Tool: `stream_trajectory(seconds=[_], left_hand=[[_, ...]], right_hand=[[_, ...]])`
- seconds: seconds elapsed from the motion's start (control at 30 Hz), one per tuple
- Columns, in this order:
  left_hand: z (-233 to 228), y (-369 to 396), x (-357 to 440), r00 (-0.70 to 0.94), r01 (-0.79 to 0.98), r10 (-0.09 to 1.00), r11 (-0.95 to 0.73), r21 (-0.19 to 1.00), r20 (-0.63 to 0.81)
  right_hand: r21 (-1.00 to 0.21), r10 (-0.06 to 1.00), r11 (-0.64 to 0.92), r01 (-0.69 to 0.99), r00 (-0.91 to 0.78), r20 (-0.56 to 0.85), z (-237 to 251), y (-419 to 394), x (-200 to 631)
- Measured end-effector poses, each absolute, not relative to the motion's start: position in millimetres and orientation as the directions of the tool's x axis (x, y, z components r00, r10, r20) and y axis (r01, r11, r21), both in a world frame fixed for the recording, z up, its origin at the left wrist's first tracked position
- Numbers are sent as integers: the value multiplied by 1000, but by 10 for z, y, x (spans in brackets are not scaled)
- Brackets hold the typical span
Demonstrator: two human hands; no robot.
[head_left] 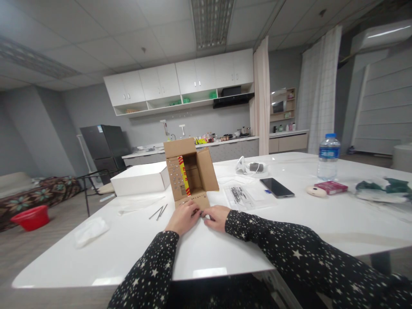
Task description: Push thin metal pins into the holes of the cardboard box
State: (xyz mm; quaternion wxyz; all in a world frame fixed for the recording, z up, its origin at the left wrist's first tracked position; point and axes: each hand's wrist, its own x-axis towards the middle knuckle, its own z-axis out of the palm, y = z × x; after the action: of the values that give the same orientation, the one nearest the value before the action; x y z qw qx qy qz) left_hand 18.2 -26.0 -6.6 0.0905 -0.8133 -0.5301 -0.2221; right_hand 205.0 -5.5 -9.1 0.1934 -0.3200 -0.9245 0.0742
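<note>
Head view, single frame. We noted the small cardboard box (189, 176) lying on its side on the white tabletop (289, 223), mouth open toward us, its flaps splayed: top flap up, right flap out, bottom flap flat on the surface. The left hand (183, 218) and right hand (218, 216) rested side by side on that bottom flap, just in front of the box mouth. Left fingers (192, 207) lay curled down against the flap edge; right fingers (206, 212) were bent toward them. Whether they pinched something small between them we could not tell.

Box: brown corrugated board, matte, with a red-and-yellow printed strip on the inner left wall. Tabletop: smooth, glossy, rounded corners.

Just left of the hands lay two thin metal rods (158, 212); behind them a flat white box (141, 178). Right of the cardboard box lay a clear plastic bag (240, 195) and a dark phone (277, 187); a water bottle (328, 156) stood well apart, far right. The near tabletop edge lay close under our starred sleeves, with bare surface on either side.
</note>
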Motion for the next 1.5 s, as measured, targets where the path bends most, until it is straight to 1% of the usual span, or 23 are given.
stream_trajectory(seconds=[0.27,0.6,0.93,1.07,1.23,1.4,1.5], left_hand=[[-56,-256,182,363,896,829,-435,83,426],[-37,-269,170,376,891,842,-444,100,388],[-68,-249,147,358,902,844,-423,85,399],[-92,-224,129,314,912,842,-396,107,439],[-91,-205,100,273,901,826,-399,170,493],[-86,-198,79,257,875,739,-452,175,623],[-72,-207,79,227,879,695,-448,163,683]], right_hand=[[-251,605,796,550,-734,310,-73,-56,2048],[-252,618,786,564,-727,301,-73,-55,2052],[-260,625,780,569,-722,296,-67,-61,2046],[-252,621,784,567,-724,302,-67,-64,2057],[-235,612,791,566,-727,312,-73,-58,2065],[-240,620,785,572,-724,302,-79,-51,2061],[-243,621,784,571,-726,296,-71,-59,2067]])
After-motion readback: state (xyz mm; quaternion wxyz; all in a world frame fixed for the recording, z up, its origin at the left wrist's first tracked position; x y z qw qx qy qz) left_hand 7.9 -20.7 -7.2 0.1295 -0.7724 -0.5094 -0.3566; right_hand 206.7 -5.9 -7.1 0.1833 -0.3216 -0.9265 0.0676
